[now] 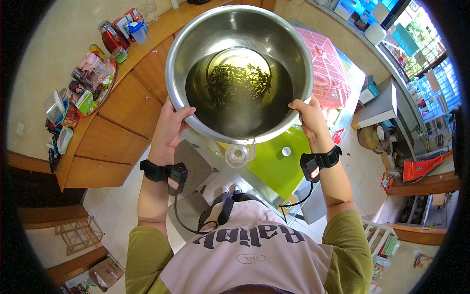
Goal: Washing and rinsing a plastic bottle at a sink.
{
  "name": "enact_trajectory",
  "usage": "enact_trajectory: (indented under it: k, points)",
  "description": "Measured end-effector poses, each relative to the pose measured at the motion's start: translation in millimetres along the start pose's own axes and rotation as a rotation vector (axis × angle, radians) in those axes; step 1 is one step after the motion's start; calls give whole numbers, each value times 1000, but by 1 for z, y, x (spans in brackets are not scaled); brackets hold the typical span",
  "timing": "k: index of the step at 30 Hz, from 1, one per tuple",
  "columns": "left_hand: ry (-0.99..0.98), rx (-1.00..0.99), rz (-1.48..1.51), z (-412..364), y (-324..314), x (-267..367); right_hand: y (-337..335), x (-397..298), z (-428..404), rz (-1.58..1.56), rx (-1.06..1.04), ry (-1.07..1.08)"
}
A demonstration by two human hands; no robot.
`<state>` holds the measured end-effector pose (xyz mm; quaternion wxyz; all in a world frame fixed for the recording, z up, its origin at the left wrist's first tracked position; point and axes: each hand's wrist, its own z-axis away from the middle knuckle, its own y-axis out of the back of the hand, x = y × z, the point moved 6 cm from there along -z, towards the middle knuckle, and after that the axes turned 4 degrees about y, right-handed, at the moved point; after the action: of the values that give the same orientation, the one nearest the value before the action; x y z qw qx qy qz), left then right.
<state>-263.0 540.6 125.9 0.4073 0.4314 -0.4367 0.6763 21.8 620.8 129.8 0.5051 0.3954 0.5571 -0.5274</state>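
A large stainless steel basin (235,27) is held up in front of me, tilted so its inside faces me. Dark tea-like leaves (238,82) sit in yellow-green liquid (282,92) at its bottom. My left hand (172,121) grips the left side of the rim, thumb over the edge. On the right side, my right hand (310,114) does the same. Below the basin's near rim, a clear glass vessel (239,156) shows in part, the rest hidden by the basin. A small white cup (286,151) stands on a green mat (273,171) on the table.
A pink mesh food cover (326,70) stands on the table behind the basin's right side. Along the left runs a wooden cabinet (123,106), bearing a red thermos (110,36) and a crowded tray (110,88). Grey stools (189,165) stand close by at left. A window counter (400,99) lies right.
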Motion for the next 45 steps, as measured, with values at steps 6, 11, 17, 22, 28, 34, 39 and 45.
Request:
enact_trajectory:
  k: [6, 11, 17, 22, 28, 34, 39, 45]
  points:
    - [-10, -3, 3, 2, -2, 2, -2, -4, 2, 1, 14, 15]
    - [-5, -13, 2, 0, -1, 1, 0, -2, 1, 19, 11, 12]
    - [-10, 8, 15, 2, -3, 2, -1, -2, 1, 3, 7, 24]
    - [-13, 14, 16, 3, -4, 3, -2, -5, 2, 13, 17, 27]
    - [-23, 0, 26, 5, -7, 7, -2, -5, 2, 17, 19, 14]
    - [-24, 6, 34, 2, -4, 3, -2, -5, 2, 4, 25, 15]
    - [-17, 9, 24, 3, -6, 4, 0, -4, 0, -7, 19, 26]
    - [-15, 13, 22, 3, -5, 5, -2, -5, 1, -7, 12, 35]
